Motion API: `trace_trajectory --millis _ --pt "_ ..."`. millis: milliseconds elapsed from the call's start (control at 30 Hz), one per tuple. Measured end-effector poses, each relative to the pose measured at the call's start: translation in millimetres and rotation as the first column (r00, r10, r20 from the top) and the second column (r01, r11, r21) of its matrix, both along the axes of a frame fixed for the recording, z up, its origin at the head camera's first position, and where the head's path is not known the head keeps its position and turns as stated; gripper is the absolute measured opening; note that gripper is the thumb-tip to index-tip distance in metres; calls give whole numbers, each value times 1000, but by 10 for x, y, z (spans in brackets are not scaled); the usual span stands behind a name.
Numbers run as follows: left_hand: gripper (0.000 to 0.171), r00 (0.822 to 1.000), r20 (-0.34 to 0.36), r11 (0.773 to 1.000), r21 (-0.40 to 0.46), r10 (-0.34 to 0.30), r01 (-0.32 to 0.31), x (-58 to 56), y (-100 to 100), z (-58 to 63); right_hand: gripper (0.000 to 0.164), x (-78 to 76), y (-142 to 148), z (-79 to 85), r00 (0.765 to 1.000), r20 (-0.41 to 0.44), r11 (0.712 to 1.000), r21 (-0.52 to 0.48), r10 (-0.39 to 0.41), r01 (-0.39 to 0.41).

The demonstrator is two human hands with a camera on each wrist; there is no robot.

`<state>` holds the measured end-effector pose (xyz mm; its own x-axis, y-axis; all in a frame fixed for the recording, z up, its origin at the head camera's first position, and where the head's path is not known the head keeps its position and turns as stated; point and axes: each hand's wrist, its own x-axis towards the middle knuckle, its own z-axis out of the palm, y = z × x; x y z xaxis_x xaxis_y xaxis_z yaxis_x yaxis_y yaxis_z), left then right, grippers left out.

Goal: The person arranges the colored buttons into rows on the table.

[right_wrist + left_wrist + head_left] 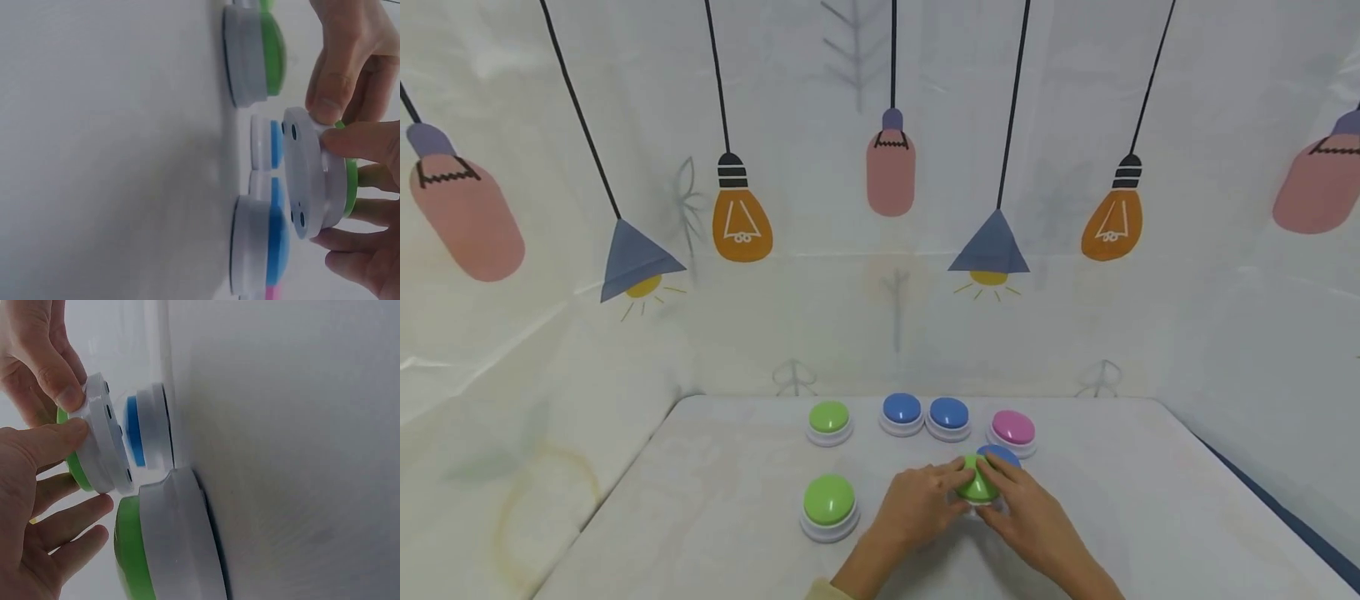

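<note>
Both hands hold a green push button (977, 487) with a white base above the tabletop. My left hand (917, 504) grips its left side, thumb on the base. Opposite it, my right hand (1030, 517) grips the right side. In the right wrist view, the white base (306, 175) shows its underside with small holes. Just behind the right hand a blue button (998, 455) stands on the table, partly hidden by the fingers. The left wrist view shows the left hand (37, 500) low and the right hand (44, 356) above it.
On the white table (715, 500), one green button (829, 502) stands left of the hands and another green button (829, 421) farther back. Two blue buttons, a left one (902, 410) and a right one (949, 415), stand side by side near a pink button (1013, 428). A lamp-printed sheet (820, 308) hangs behind.
</note>
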<state>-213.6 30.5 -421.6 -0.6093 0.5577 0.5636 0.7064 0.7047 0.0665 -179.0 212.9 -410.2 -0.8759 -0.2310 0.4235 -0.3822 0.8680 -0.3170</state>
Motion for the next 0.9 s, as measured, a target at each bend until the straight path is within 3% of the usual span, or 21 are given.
trace_trajectory --millis 133,367,533,900 --pt "42 1000 -25 999 -29 -16 15 11 37 -33 61 31 26 -21 998 62 1000 -8 -15 15" --pt "40 997 -60 998 -37 -46 44 40 59 -29 61 86 38 7 997 79 1000 -12 -25 26" --pt "39 996 -83 998 -46 -46 43 55 54 -40 60 102 23 23 990 137 999 -15 -27 30" --pt "36 997 4 991 -111 -74 74 26 44 -82 61 61 19 10 964 264 999 -33 -29 39"
